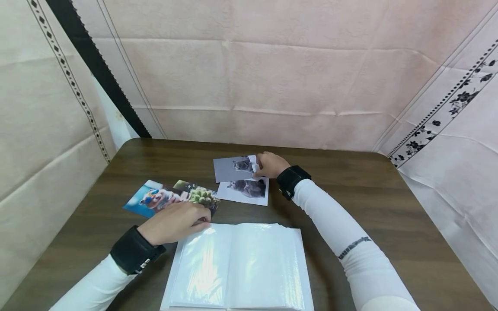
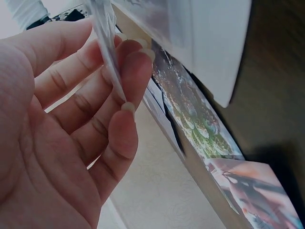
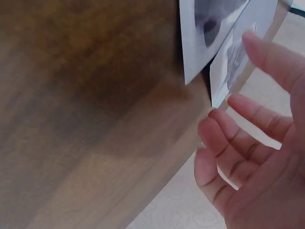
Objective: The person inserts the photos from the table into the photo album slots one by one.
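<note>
At far left on a brown wooden table (image 1: pixel 350 190), a blue photo of an animal wearing blue glasses (image 1: pixel 153 201) lies beside a photo of a green succulent (image 1: pixel 202 196). The left hand (image 1: pixel 175 222), in a black wristband (image 1: pixel 136 250), bends over the top left corner of a photo album (image 1: pixel 256 268). From the head, its fingertips are hidden; the left wrist view reveals thumb and fingers pinching a thin clear sheet (image 2: pixel 110 57). The album lies open near the front of the table, its glossy clear pages facing up.

Beyond it, a lower cat photo (image 1: pixel 247 190) meets an upper cat photo (image 1: pixel 233 169). The right hand (image 1: pixel 273 165) is at their right edges. From the head, it could seem to grasp the upper one; the right wrist view shows thumb and fingers spread apart, nothing pinched. Whether a fingertip touches a photo, I cannot tell.
</note>
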